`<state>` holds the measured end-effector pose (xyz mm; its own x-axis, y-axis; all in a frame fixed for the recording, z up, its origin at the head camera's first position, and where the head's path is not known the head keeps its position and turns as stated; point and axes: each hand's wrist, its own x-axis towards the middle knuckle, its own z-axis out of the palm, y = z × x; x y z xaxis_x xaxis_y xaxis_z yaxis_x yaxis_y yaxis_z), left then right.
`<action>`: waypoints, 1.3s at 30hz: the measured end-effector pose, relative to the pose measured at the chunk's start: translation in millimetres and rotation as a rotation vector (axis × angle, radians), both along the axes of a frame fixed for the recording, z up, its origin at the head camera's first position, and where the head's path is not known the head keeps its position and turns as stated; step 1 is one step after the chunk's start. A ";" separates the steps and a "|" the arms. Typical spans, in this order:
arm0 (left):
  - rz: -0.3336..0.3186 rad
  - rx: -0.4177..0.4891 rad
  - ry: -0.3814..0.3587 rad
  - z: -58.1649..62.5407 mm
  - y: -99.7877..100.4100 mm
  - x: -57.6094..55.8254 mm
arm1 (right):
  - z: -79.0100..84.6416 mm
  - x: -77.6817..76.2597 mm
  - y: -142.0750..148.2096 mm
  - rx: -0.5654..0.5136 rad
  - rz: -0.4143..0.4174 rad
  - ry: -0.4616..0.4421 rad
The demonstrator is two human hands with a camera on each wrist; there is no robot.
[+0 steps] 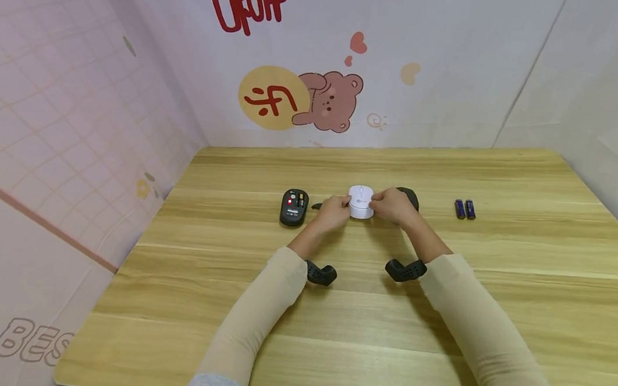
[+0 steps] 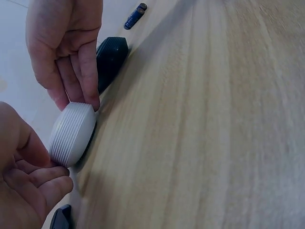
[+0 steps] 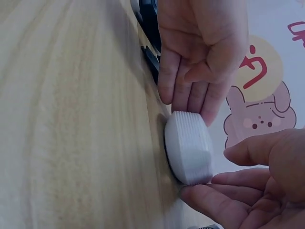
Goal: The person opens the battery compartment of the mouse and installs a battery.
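One white mouse (image 1: pixel 361 197) — held between two hands (image 1: pixel 334 213) (image 1: pixel 394 207).

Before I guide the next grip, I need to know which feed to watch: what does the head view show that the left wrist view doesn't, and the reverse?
Only the head view: the red light on the upturned black mouse, the bear drawing and both sleeves.

Only the left wrist view: fine ridges on the white mouse and on the dark object.

Both: left hand and right hand touching the white mouse, the dark object, two batteries, the wooden table.
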<state>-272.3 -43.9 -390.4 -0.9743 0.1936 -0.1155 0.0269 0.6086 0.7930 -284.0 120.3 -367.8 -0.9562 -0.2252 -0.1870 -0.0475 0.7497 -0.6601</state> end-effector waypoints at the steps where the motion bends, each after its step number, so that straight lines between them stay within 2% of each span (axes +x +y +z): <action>1: 0.003 -0.002 0.011 -0.1 -0.2 -0.2 | 0.1 0.3 0.4 -0.003 -0.002 0.009; 10: -0.002 0.023 0.188 9.6 -4.6 -2.0 | 9.3 0.6 3.7 -0.139 -0.029 0.088; 12: -0.003 0.024 0.198 12.7 -5.6 -2.5 | 12.2 0.7 3.9 -0.144 -0.022 0.091; 19: -0.011 0.062 0.146 20.8 -8.0 0.2 | 18.3 2.7 5.4 -0.171 -0.009 0.083; 26: -0.018 -0.021 0.222 23.4 -10.6 1.1 | 19.1 5.8 2.4 -0.175 -0.010 0.115; 32: -0.022 -0.054 0.253 25.3 -11.1 3.8 | 18.6 8.2 0.2 -0.166 -0.018 0.135; 39: -0.010 -0.125 0.326 23.5 -11.8 6.0 | 18.3 9.7 -0.3 -0.163 -0.012 0.182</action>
<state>-266.3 -55.7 -366.8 -0.9620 0.2074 0.1779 0.2729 0.6987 0.6613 -274.4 120.0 -349.5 -0.9737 -0.2263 0.0265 -0.1680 0.6349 -0.7541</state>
